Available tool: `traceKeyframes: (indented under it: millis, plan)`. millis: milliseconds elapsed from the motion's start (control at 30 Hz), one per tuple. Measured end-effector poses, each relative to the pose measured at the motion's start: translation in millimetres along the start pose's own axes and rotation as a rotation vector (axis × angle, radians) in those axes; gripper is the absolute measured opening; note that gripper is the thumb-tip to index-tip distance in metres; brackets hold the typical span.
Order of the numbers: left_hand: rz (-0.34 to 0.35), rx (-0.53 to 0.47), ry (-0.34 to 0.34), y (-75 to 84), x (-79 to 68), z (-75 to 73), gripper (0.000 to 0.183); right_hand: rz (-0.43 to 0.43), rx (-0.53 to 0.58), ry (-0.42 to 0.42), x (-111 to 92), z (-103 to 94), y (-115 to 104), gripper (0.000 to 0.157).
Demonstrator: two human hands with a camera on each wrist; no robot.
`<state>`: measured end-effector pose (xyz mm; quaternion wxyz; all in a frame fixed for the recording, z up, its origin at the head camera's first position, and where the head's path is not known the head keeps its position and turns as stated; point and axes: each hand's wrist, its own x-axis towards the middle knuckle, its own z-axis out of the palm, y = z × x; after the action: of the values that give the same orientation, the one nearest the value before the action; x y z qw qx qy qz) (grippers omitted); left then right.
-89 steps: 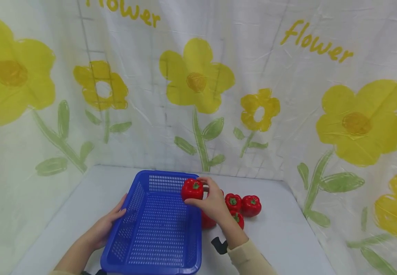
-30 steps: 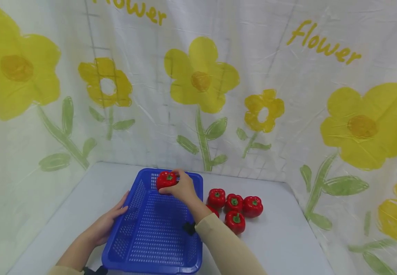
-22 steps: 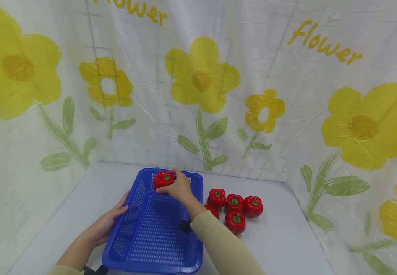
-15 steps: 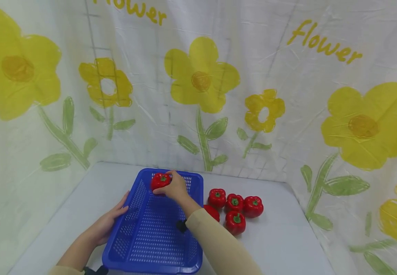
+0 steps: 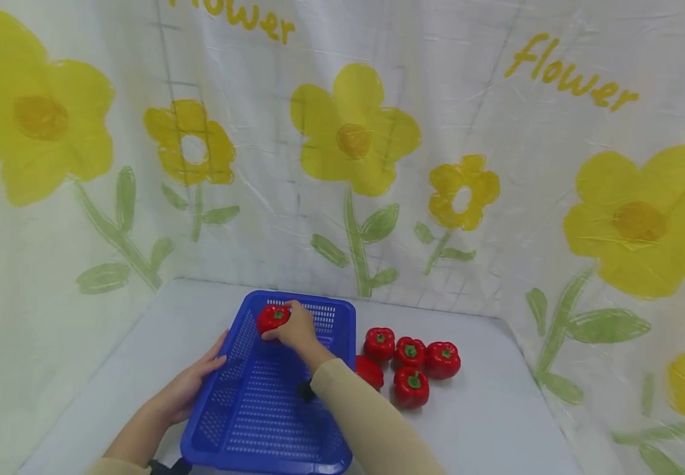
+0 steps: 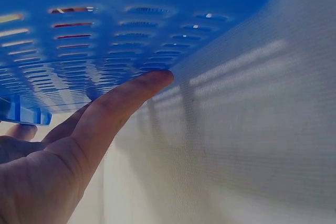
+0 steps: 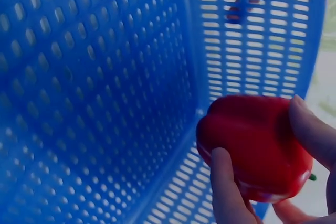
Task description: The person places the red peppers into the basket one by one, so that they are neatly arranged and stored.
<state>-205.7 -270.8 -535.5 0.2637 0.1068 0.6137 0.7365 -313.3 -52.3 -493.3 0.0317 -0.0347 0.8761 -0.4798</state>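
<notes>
A blue slotted plastic basket (image 5: 271, 455) occupies the front middle of the white table. My left hand (image 5: 190, 386) holds its left side, the thumb at the rim and the fingers along the outside; the left wrist view has fingers lying against the slotted blue plastic. Inside the basket, near its far left corner, my right hand (image 5: 297, 330) grips a red bell pepper (image 5: 272, 318) between thumb and fingers. From the right wrist view, the fingers wrap the pepper (image 7: 252, 145) close to the slotted wall, its green stem facing right.
Several red bell peppers (image 5: 411, 388) stand grouped on the table (image 5: 484, 422) just right of the basket. One of them (image 5: 369, 371) lies beside the basket's right rim. A white curtain (image 5: 259, 231) printed with yellow flowers hangs behind the table.
My right hand has carried the pepper leftward across the basket from its right rim to the far left corner, and lower. The left hand has stayed at the basket's left side.
</notes>
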Motion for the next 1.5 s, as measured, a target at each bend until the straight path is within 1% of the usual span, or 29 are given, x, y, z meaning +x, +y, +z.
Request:
traceKeyframes:
  millis: [133,267,367,567,733,867,1133,1333,1400,1500]
  plan:
    - [0.001,-0.005,-0.001,-0.7,1.2,2.0,0.063,0.01,0.005,0.006,0.7,6.4,2.5,0.077]
    - [-0.003,-0.005,0.004,-1.2,0.4,2.4,0.063,0.009,-0.014,0.012,2.2,13.2,2.9,0.077]
    - [-0.007,0.004,0.023,-0.5,-1.9,2.1,0.063,0.001,-0.034,0.003,4.0,18.4,2.1,0.08]
    - [0.001,0.017,0.057,2.1,-5.2,0.9,0.064,-0.019,-0.01,0.0,8.4,25.7,1.1,0.081]
    - [-0.01,0.001,0.041,1.4,-6.9,1.1,0.062,-0.004,-0.033,-0.007,9.4,32.2,4.7,0.084]
    - [-0.009,-0.006,0.029,1.7,-6.9,2.2,0.062,-0.021,-0.043,-0.011,10.1,34.2,5.4,0.085]
    - [-0.012,-0.009,0.031,2.4,-4.0,5.2,0.063,-0.016,-0.1,-0.03,9.4,28.0,3.1,0.092]
    - [0.004,0.024,0.028,-0.7,-1.1,5.3,0.061,-0.032,-0.121,-0.044,16.3,20.0,7.1,0.093]
    - [0.004,0.029,0.036,-0.8,-1.4,5.1,0.062,-0.024,-0.115,-0.045,15.9,16.3,4.3,0.09]
    - [0.004,0.032,0.041,0.9,-0.7,6.2,0.062,-0.02,-0.112,-0.038,12.5,5.0,-4.6,0.089]
